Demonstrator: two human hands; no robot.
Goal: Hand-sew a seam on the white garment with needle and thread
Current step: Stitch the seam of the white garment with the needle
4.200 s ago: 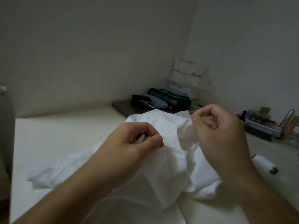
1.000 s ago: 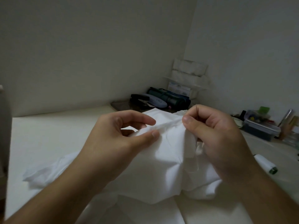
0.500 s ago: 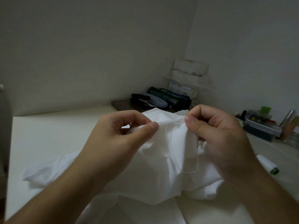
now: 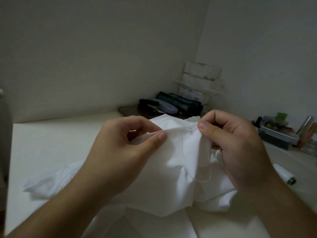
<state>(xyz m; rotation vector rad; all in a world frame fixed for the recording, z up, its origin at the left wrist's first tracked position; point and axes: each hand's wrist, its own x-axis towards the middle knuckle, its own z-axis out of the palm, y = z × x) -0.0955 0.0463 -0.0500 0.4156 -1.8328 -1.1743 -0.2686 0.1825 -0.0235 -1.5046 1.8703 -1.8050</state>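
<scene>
A white garment (image 4: 173, 170) lies bunched on the pale table (image 4: 51, 141), lifted at its middle. My left hand (image 4: 120, 152) pinches a fold of its top edge between thumb and forefinger. My right hand (image 4: 233, 143) pinches the same edge a little to the right and holds a thin dark needle (image 4: 214, 115), whose tip sticks up above the fingers. A white thread (image 4: 204, 178) hangs from the seam in a loop down the front of the cloth. A white thread spool (image 4: 283, 174) with a green end lies on the table, right of my right wrist.
A dark tray (image 4: 127, 110) with a stapler and a dark pouch (image 4: 180, 103) sits at the back corner under a small white shelf (image 4: 200, 79). A plastic box (image 4: 277, 133) of small items and some upright tools stand at the far right.
The needle tip has come up out of the cloth edge into my right fingers, and a loop of thread now hangs down the front. My left hand keeps its pinch.
</scene>
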